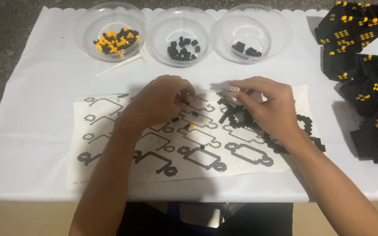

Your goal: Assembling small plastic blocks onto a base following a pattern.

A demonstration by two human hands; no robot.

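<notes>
Over the printed instruction sheet, the left hand pinches a tiny black brick while the right hand grips a small clear piece above the black brick assembly; best seat each brick squarely, I'd say.

A white cloth with a scalloped far edge covered the work surface, lying flat with faint creases toward the left. Beyond the cloth, along the far and left sides, a dark, speckled grey surface was visible, while at the near edge a plain tan board showed beneath the cloth's hem. Lighting was even and came from above, casting soft shadows on the cloth, strongest at the far right; no walls or windows fell within view.
</notes>
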